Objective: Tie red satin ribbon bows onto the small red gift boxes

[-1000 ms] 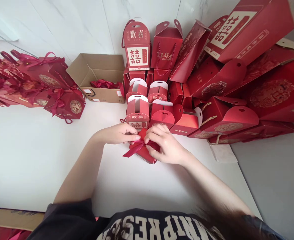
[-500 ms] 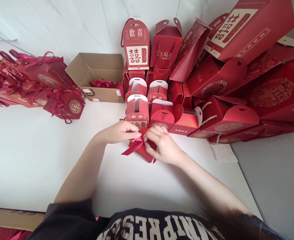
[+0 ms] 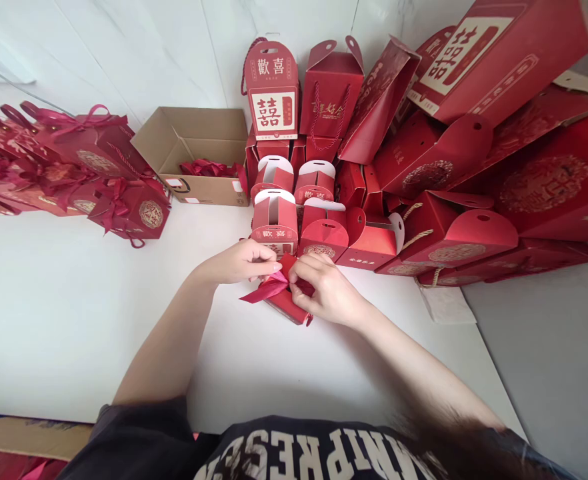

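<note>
A small red gift box (image 3: 290, 308) rests on the white table between my hands, partly covered by them. Across its top runs a dark pink ribbon (image 3: 267, 289), with a loose tail pointing left. My left hand (image 3: 247, 263) pinches the ribbon between thumb and forefinger at the box's upper left. On the other side my right hand (image 3: 327, 288) has its fingertips closed on the ribbon near its middle, where a loop partly shows. The fingers hide how the ribbon is knotted.
Behind the hands stand several red gift boxes (image 3: 274, 217), stacked up to the tiled wall and on the right. An open cardboard box (image 3: 204, 191) holds dark pink ribbon. Finished-looking boxes with bows (image 3: 137, 210) sit at the left. Another carton (image 3: 34, 437) lies at the lower left edge.
The ribbon's loose tail has shifted slightly to the left and up. Both hands keep their pinch on the ribbon, almost in place.
</note>
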`<state>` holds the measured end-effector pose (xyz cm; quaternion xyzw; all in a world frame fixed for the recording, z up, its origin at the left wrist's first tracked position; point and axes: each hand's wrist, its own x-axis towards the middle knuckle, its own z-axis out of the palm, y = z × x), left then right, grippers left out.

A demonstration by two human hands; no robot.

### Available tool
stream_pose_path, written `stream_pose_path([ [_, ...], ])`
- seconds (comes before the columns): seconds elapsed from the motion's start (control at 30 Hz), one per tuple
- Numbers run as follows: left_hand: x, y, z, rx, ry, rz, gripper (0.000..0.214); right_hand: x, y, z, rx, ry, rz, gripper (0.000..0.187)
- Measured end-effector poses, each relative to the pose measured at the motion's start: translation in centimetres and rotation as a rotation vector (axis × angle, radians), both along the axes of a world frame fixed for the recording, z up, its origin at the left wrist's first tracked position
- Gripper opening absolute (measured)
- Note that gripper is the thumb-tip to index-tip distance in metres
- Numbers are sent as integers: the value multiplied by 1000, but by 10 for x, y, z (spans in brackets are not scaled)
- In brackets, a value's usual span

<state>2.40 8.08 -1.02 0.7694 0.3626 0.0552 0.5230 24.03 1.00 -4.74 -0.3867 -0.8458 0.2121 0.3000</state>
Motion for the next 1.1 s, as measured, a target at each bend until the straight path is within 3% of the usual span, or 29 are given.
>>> stream_pose_path([
  [0.23, -2, 1, 2, 26, 26, -25, 36, 5, -1, 6, -36, 14, 15, 5],
  [0.27, -3, 1, 3, 45, 29, -33, 36, 8, -1, 11, -80, 38, 20, 2],
  [0.43, 1, -5, 9, 218, 15, 16, 42, 30, 3, 31, -450, 213, -65, 26],
  [0.57, 5, -11, 14, 324, 64, 48, 38, 40, 7, 30, -581, 155, -138, 32],
  [0.67, 5, -13, 18, 354, 62, 39, 36, 44, 10, 24, -602, 138, -107, 30],
  [0.83, 9, -17, 19, 347, 26, 112, 18, 48, 13, 20, -607, 146, 62, 24],
  [1.0, 18, -22, 15, 343, 93, 9, 20, 45, 15, 19, -632, 224, 33, 28],
  [1.1, 14, -28, 22, 374, 122, 56, 19, 43, 15, 16, -653, 248, 31, 32],
])
